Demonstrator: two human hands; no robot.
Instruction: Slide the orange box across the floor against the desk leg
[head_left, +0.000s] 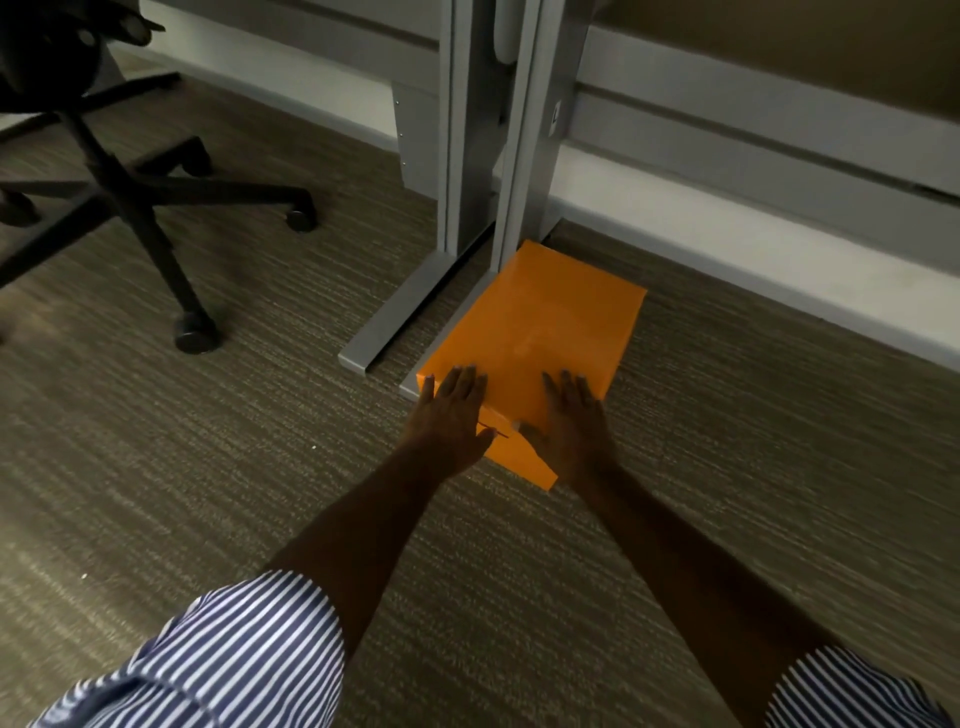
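An orange box (540, 322) lies flat on the carpet, its long side running away from me. Its far corner touches the base of the grey desk leg (524, 156), and its left side lies over that leg's flat foot. My left hand (449, 415) rests palm-down on the box's near left corner, fingers spread. My right hand (571, 421) is flat on the near right part of the top, its thumb over the near end. Neither hand wraps around the box.
A second grey leg (465, 130) with a long floor foot (395, 317) stands just left of the box. A black office chair base (130, 192) on castors sits at the left. A pale baseboard (727, 249) runs along the wall behind.
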